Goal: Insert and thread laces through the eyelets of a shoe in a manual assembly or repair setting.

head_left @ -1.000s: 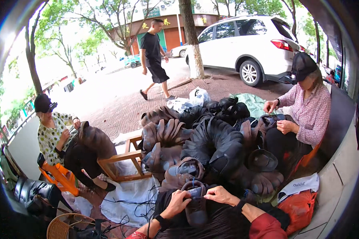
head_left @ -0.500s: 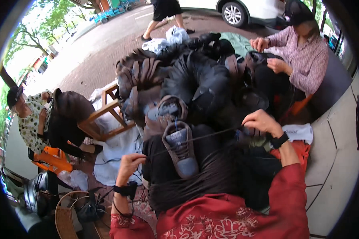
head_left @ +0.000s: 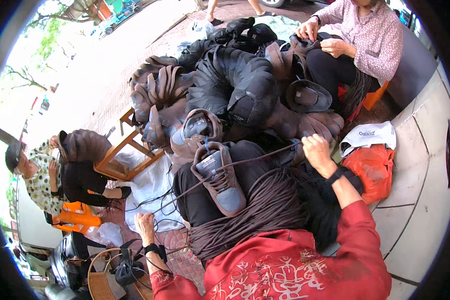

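On my lap lies a brown sneaker [head_left: 226, 192] with a blue-grey toe and tongue. A dark brown shoelace [head_left: 255, 160] runs taut across it, from one hand to the other. My right hand [head_left: 317, 154], to the right of my knees, is closed on one part of the lace. Low on the left, my left hand [head_left: 145, 227] pinches the other end, and thinner dark cords hang around that wrist. A thick bundle of brown shoelaces [head_left: 270, 200] is spread over my thighs. Beyond my knees sits a second brown sneaker [head_left: 197, 131], joined near the first by a blue string.
Shoes nested in rows, black shoes [head_left: 230, 75] and brown shoes [head_left: 162, 82], are heaped ahead. A wooden stool frame [head_left: 130, 155] stands left. One person [head_left: 360, 45] handles a shoe at right; another person [head_left: 40, 170] sits left. A red bag [head_left: 370, 170] lies right, a wicker chair [head_left: 97, 272] lower left.
My hands have drawn further apart with the lace between them, the left moving down and outward. The whole view has shifted and tilted. A passer-by's legs have moved right.
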{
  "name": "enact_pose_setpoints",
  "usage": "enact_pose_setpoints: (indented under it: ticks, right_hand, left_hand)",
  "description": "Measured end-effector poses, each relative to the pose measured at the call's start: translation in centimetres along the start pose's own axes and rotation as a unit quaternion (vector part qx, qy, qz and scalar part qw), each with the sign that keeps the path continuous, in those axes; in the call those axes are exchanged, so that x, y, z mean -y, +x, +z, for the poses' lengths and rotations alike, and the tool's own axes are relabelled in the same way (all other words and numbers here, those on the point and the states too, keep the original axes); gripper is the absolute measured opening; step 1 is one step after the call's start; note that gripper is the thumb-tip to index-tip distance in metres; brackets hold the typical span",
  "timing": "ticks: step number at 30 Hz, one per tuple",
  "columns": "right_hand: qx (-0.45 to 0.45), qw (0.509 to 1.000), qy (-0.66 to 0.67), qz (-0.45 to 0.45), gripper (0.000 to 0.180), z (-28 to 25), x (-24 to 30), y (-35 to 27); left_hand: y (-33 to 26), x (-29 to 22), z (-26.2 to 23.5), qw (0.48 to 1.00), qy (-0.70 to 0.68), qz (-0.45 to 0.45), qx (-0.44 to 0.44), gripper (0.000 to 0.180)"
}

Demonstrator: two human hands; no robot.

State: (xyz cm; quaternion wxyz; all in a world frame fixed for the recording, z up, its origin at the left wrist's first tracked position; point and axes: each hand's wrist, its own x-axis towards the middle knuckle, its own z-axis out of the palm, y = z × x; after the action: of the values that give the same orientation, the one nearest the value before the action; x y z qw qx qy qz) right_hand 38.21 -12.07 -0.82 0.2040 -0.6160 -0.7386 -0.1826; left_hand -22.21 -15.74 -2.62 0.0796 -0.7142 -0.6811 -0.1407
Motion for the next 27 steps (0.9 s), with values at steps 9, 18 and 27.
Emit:
enact_pose_setpoints:
  ticks: [9,18,27]
  right_hand:
    - [-0.034,0.98,0.189,-0.045,0.005,5.5,8.5,7.7]
    - [0.186,0.774,0.59,0.135,0.009,0.5,15.1,7.2]
    - [0.197,0.82,0.53,0.091,0.017,1.3,14.8,8.0]
  left_hand:
    - [8.7,-5.1,3.0,0.833,-0.485,-0.265,-0.031,0.017]
    - [12.1,-14.5,-2.5,0.688,-0.704,-0.153,0.09,0.025]
    - [12.1,-20.0,-4.7,0.676,-0.702,-0.16,0.158,0.01]
